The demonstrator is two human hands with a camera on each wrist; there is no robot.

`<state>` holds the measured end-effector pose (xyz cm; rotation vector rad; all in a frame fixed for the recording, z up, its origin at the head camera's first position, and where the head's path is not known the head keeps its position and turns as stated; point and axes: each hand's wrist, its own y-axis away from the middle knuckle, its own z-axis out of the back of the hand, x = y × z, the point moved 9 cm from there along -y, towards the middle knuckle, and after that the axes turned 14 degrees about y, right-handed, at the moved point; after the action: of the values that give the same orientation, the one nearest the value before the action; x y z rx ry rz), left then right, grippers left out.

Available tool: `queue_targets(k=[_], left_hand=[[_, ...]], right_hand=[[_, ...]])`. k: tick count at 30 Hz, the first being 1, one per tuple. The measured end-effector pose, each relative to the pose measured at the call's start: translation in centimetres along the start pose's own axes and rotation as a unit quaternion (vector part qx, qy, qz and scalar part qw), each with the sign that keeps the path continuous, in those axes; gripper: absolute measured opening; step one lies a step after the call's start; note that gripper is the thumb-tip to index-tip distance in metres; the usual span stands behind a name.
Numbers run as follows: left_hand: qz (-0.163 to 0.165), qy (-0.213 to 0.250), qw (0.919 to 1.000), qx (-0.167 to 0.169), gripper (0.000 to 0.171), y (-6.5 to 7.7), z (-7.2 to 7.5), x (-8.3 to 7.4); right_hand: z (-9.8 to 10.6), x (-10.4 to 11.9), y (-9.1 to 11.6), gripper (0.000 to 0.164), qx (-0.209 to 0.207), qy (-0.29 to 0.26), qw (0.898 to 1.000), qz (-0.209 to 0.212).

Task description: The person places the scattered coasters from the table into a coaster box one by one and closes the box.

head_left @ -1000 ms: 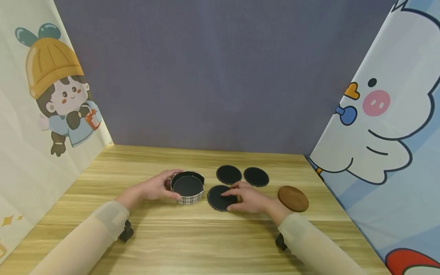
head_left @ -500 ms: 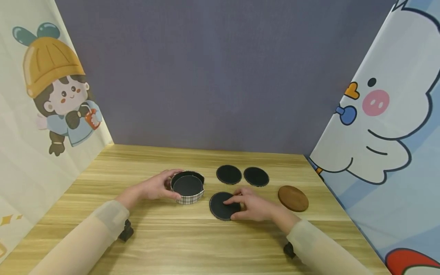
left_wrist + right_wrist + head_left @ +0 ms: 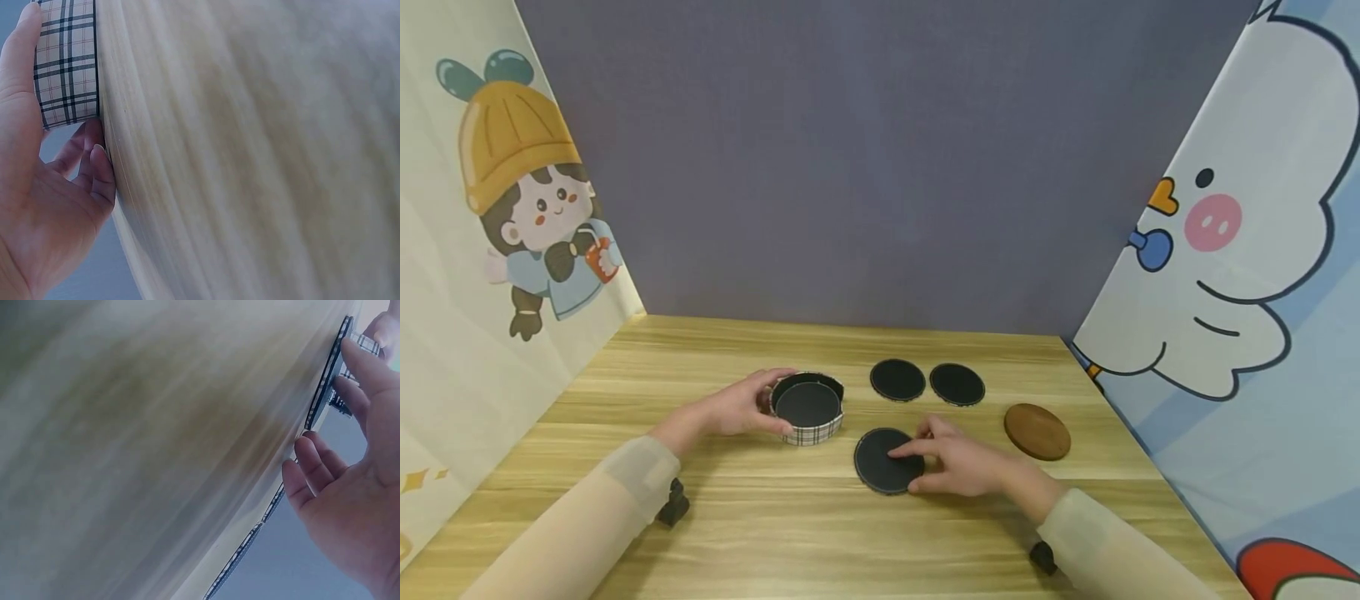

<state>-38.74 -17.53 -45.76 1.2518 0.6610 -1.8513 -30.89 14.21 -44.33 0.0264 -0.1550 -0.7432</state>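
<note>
My left hand [image 3: 743, 406] grips a round coaster holder [image 3: 809, 435] with a plaid outer wall and a black inside, fingers and thumb around its side; in the left wrist view its plaid wall [image 3: 65, 62] stands on the table. A notch opens in the wall on the right. My right hand [image 3: 962, 460] rests on a round black coaster [image 3: 880, 471], one finger on its top and the thumb at its right edge. The coaster lies on the table, just right of and nearer than the holder. Its checkered rim [image 3: 325, 378] shows in the right wrist view.
Two more black coasters [image 3: 897, 380] lie side by side behind the right hand. A brown wooden disc [image 3: 1037, 432] lies at the right. A grey panel [image 3: 850, 167] closes off the back of the wooden table [image 3: 790, 525], and printed panels stand at both sides.
My right hand has slid the black coaster toward the near edge of the table, away from the other two coasters. My left hand and the holder have stayed in place.
</note>
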Motion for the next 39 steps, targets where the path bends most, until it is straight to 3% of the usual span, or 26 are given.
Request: queue_targets(k=[8,13,21,39], left_hand=[[-0.001,0.012,0.9999,0.005,0.109,0.0,0.0,0.0],[-0.004,0.016,0.9998,0.009,0.110,-0.1,-0.1,-0.2],[-0.006,0.010,0.9999,0.006,0.109,0.0,0.0,-0.2],[-0.004,0.001,1.0000,0.003,0.110,-0.2,0.1,0.1]], right_hand=[[0.0,0.0,0.3,0.055,0.009,-0.021,1.000,-0.001],[-0.1,-0.5,0.0,0.066,0.019,-0.049,0.998,-0.021],[-0.3,-0.8,-1.4,0.086,0.016,-0.048,0.998,-0.046],[-0.8,0.5,-3.4,0.087,0.035,-0.040,0.999,-0.007]])
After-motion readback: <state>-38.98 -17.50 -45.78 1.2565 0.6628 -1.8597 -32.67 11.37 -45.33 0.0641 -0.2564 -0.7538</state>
